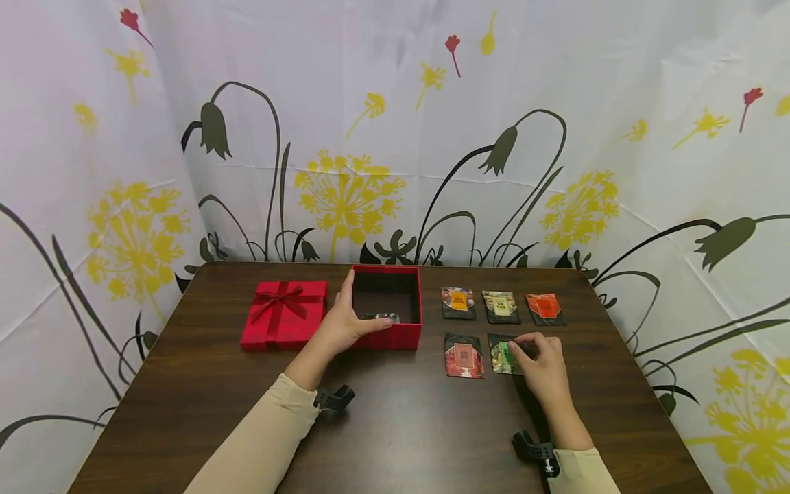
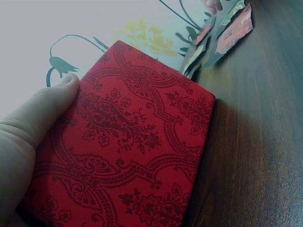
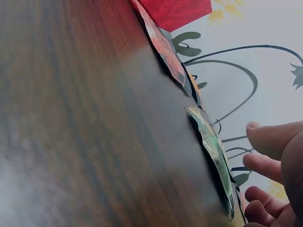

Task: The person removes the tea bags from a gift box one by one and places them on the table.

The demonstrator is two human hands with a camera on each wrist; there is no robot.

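An uncovered red gift box (image 1: 406, 336) with a dark interior stands at the back of the table. My left hand (image 1: 339, 321) holds its front left corner, fingers along the left side and thumb over the front rim. Inside, near that thumb, a small packet (image 1: 395, 318) is partly visible. Its patterned red wall (image 2: 123, 132) fills much of the left wrist view. My right hand (image 1: 546, 363) hovers at the right edge of a green-labelled packet (image 1: 505, 355). In the right wrist view, thumb and fingers are apart beside that green packet (image 3: 212, 142), with nothing between them.
Left of the box lies its red lid (image 1: 284, 315) with a ribbon bow. A pink-labelled packet (image 1: 464, 356) is beside the green one. Behind them are an orange-labelled packet (image 1: 459, 303), a pale yellow one (image 1: 501, 307) and a red-orange one (image 1: 545, 309). A flowered curtain (image 1: 382, 137) hangs behind.
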